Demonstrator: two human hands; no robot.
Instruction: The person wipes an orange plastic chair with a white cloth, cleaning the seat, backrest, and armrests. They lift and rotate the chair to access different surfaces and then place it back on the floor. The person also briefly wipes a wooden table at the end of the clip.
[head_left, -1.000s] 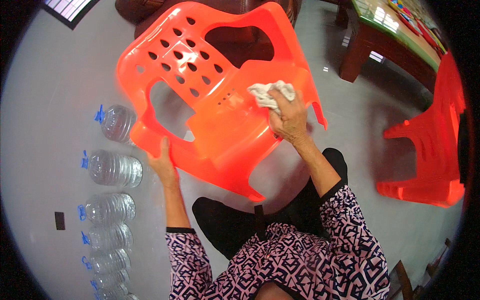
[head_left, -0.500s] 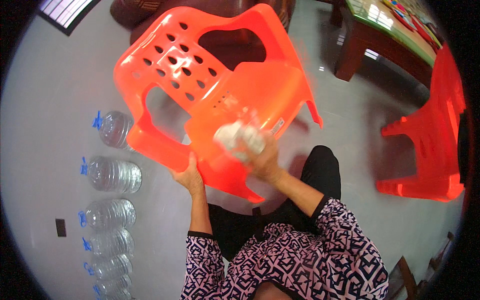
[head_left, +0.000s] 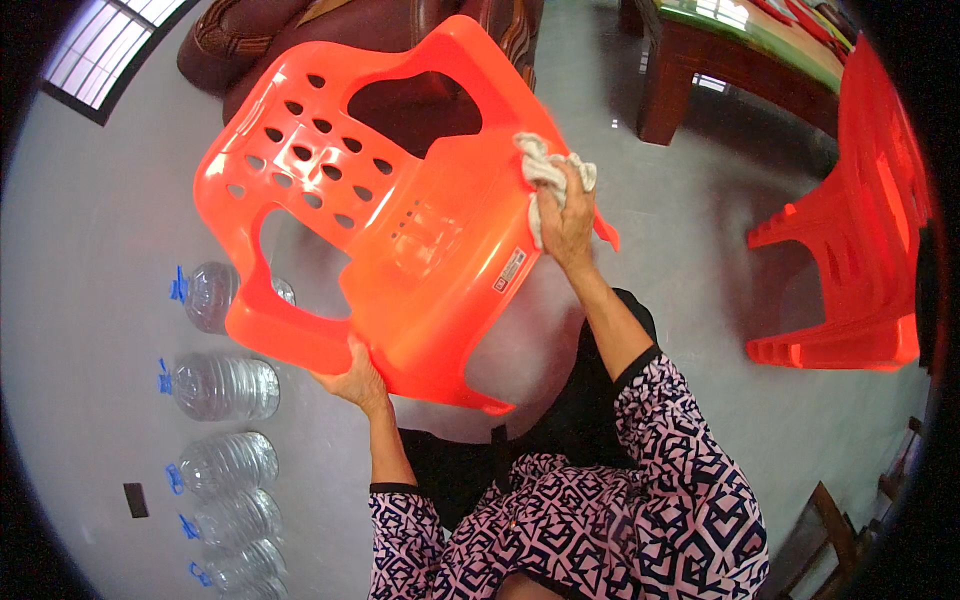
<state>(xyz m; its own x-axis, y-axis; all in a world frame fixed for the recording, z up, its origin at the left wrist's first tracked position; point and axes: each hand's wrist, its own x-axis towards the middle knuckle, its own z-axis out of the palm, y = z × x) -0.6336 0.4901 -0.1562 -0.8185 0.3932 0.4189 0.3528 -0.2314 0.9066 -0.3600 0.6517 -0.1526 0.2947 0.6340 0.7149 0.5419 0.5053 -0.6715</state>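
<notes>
An orange-red plastic armchair [head_left: 440, 245] is tilted in front of me, its back with teardrop holes toward the far left. My left hand [head_left: 358, 383] grips the chair's near edge by the front of its left arm, the fingers partly hidden beneath. In my right hand [head_left: 567, 222] is a crumpled whitish cloth [head_left: 545, 170], pressed against the seat's right side near the right front leg. A small label [head_left: 509, 270] sits on the seat's front edge.
Several large clear water bottles [head_left: 225, 388] with blue handles line the floor at left. Red chairs [head_left: 850, 220], apparently stacked, stand at right. A wooden table [head_left: 740, 50] is at the far right, and a brown leather sofa [head_left: 370, 25] is behind the chair.
My right hand has moved the cloth from the middle of the seat to its right side. The chair has shifted slightly left in view, with my left hand still on it.
</notes>
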